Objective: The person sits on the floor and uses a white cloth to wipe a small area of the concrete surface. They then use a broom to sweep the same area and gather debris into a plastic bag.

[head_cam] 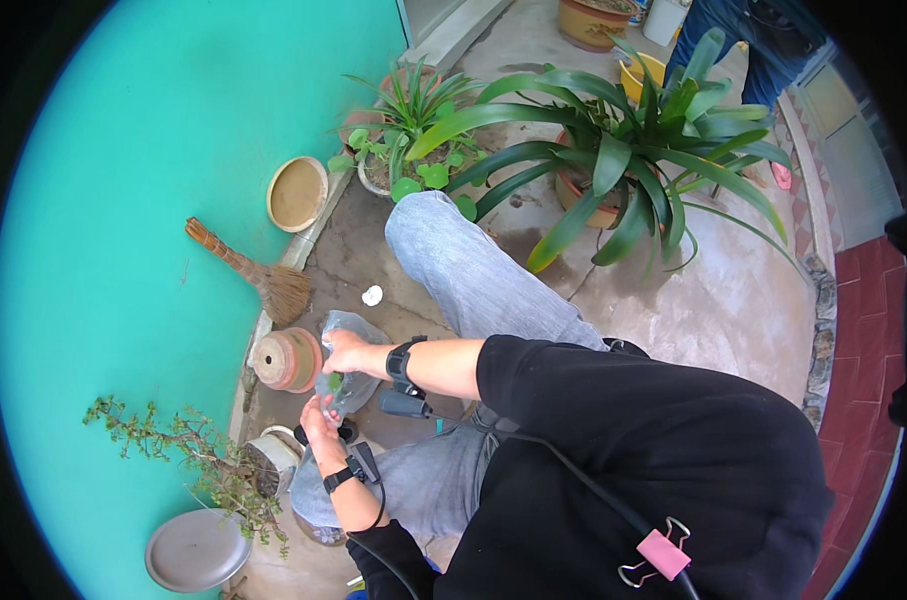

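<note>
A clear plastic bag hangs between my hands, with something small and green showing at it; whether that lies inside or behind the film I cannot tell. My right hand, wearing a black wrist strap, grips the upper part of the bag. At the lower edge, the fingers of my left hand hold the film, palm partly turned up. Close by, against the wall side, an upside-down clay flowerpot shows its drain hole. A straw hand broom leans on the wall above that pot.
Potted plants stand ahead: a large strap-leaved one and a spiky one. A round dish leans on the turquoise wall. Near my left arm are a small shrub's pot and a grey oval tray. Another person's legs are at top right.
</note>
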The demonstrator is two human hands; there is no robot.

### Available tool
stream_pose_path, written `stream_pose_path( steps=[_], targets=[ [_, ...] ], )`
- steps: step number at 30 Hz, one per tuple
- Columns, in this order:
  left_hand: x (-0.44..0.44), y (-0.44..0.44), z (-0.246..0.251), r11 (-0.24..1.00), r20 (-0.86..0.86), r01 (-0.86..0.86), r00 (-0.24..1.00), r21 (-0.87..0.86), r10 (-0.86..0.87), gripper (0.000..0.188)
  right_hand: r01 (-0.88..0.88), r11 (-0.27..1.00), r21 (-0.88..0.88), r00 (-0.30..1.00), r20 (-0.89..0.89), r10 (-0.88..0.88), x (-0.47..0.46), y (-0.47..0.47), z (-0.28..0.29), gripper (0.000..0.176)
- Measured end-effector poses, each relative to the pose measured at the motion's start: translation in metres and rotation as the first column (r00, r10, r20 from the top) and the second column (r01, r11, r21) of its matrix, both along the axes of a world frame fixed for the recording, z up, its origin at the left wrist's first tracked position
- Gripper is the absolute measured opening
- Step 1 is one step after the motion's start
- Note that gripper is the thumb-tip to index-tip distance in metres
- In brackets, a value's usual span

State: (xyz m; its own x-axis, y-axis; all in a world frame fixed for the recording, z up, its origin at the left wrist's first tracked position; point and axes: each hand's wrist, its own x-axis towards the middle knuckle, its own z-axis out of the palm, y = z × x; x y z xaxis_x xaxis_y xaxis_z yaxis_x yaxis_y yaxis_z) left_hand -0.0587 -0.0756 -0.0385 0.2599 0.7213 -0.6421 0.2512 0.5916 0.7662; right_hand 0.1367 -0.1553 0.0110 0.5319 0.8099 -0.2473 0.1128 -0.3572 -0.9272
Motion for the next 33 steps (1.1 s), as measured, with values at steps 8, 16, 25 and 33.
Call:
stream_pose_path(
  steps=[8, 16, 25, 33],
  targets=[
    [-0.019, -0.011, 0.002, 0.977, 0.053, -0.160, 0.984, -0.140, 0.168, 0.025, -0.062, 0.981, 0.181, 0.935, -0.334, 0.121, 0.020, -0.022, 0.100, 0.013],
    [-0.025, -0.017, -0.002, 0.983, 0.115, -0.132, 0.983, -0.125, 0.146, 0.025, -0.031, 0.927, 0.373, 0.932, -0.325, 0.162, 0.143, -0.091, 0.161, 0.018],
    [-0.007, -0.036, -0.001, 0.991, 0.098, -0.112, 0.988, -0.075, 0.119, 0.025, 0.227, 0.957, -0.180, 0.905, -0.324, -0.276, 0.241, -0.143, 0.005, 0.014],
    [0.021, -0.043, 0.001, 0.991, 0.059, -0.119, 0.991, -0.059, 0.123, 0.023, 0.092, 0.921, -0.378, 0.926, -0.309, -0.219, 0.248, -0.077, -0.076, 0.023]
  ],
)
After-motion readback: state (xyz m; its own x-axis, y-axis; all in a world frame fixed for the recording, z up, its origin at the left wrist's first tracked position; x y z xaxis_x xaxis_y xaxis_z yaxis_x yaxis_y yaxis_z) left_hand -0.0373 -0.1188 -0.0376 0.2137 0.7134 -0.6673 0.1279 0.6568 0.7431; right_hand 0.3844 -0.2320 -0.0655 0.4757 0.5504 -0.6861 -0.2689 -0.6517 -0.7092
